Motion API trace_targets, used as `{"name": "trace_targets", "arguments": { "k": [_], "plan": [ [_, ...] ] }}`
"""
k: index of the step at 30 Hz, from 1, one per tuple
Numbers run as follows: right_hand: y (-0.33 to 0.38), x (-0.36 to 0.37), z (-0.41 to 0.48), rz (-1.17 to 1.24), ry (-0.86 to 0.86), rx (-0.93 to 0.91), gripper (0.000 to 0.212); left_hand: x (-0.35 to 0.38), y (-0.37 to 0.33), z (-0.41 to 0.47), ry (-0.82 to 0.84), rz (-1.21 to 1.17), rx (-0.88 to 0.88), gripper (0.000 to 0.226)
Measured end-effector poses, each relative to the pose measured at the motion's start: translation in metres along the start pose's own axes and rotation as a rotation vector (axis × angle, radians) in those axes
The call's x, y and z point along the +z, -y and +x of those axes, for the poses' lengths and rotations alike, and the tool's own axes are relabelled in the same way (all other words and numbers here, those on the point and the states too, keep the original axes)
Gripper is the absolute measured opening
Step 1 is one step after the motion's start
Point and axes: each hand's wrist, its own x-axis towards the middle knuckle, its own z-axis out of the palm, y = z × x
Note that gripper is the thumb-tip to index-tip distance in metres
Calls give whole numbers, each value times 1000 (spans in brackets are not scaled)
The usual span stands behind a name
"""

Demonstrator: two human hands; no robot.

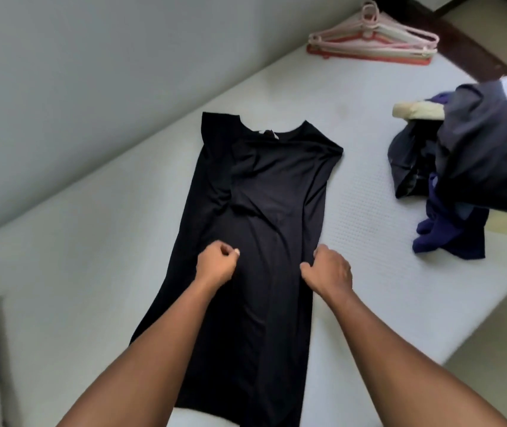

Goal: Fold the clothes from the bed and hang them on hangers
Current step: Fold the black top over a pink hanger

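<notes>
Black dress (264,186) flat on bed (369,217), right hand (327,271) pinching its right edge, left hand (215,266) curled over its middle, grip unclear.

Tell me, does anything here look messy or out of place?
Nothing looks damaged. The black dress lies flat but bunches in creases below one shoulder, and the clothes pile sits crumpled near the edge of the bed. The hangers are neatly stacked.
</notes>
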Motion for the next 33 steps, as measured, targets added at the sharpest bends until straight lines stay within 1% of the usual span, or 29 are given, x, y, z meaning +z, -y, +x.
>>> {"name": "trace_targets", "arguments": {
  "k": [1,2,4,5,7,10,12,14,15,16,17,18,19,21,22,23,24,25,26,27,28,29,30,31,33],
  "plan": [
    [7,-9,15,43,-31,-20,37,-1,-19,14,-40,-111,5,18],
    [13,-15,28,79,-53,-32,40,-2,-36,26,-52,-230,-4,22],
    [19,-20,50,117,-75,-37,44,3,-64,49,-17,-452,-56,32],
    [20,-20,59,123,-81,-31,44,6,-77,59,8,-508,-86,33],
    [17,-17,68,156,-94,-12,39,8,-89,71,5,-574,-132,23],
    [7,-17,77,266,-150,28,31,8,-98,85,-125,-814,-200,6],
    [4,-20,78,318,-292,15,24,7,-97,89,-157,-892,-204,7],
    [7,-24,82,365,-464,-72,17,9,-96,93,-124,-898,-231,17],
    [11,-26,86,412,-510,-129,15,9,-97,95,-104,-886,-258,22],
    [18,-27,90,460,-510,-194,16,7,-100,96,-91,-877,-286,26],
    [24,-29,94,506,-462,-268,19,5,-103,98,-77,-867,-312,30],
    [31,-32,99,540,-362,-327,23,2,-107,100,-49,-861,-325,33],
    [36,-34,102,559,-223,-360,27,-1,-111,101,-19,-846,-322,34],
    [43,-38,108,548,69,-328,42,1,-126,101,0,-780,-268,31],
    [44,-38,111,556,158,-287,49,6,-135,100,-16,-710,-198,30],
    [44,-39,113,595,192,-248,52,13,-145,96,-34,-612,-87,31],
    [45,-40,116,683,194,-213,51,22,-156,90,-50,-473,61,37],
    [45,-43,119,808,179,-160,48,32,-166,83,-47,-279,239,46],
    [45,-47,123,959,166,-84,42,42,-174,78,3,-40,406,58],
    [43,-51,127,1116,157,4,39,53,-181,71,93,199,531,69],
    [41,-55,133,1257,148,93,39,63,-185,65,176,406,606,77],
    [37,-59,139,1358,133,168,42,72,-184,60,226,569,648,81],
    [33,-60,147,1398,118,218,45,80,-181,54,249,658,675,82],
    [30,-62,152,1389,108,236,47,86,-175,48,251,685,697,79],
    [25,-64,161,1305,103,219,45,94,-154,36,187,638,786,59]
  ]
}}
